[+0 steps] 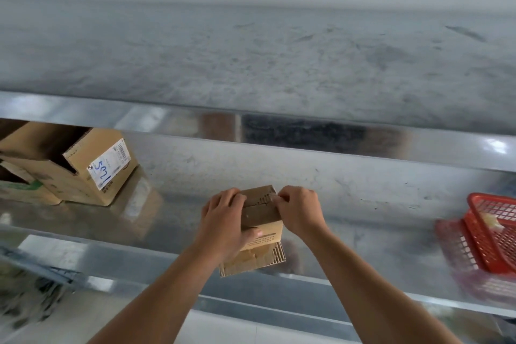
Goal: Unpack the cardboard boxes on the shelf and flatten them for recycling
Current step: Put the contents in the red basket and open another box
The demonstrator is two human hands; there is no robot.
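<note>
Small cardboard box [262, 215] is right at the front edge of the shiny metal shelf [363, 204]. The left hand [223, 220] has its fingers curled round the box's side, and the right hand [300, 212] fingers are pinching the top flap. Bigger open box [83, 173] sits off to the left, red basket [491, 232] far right.

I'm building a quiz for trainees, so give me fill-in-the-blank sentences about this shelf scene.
The left hand and right hand hold a small box made of ____.
The plastic basket on the shelf is ____.
The labelled box bears ____ handwriting.
Missing: cardboard; red; blue.
</note>
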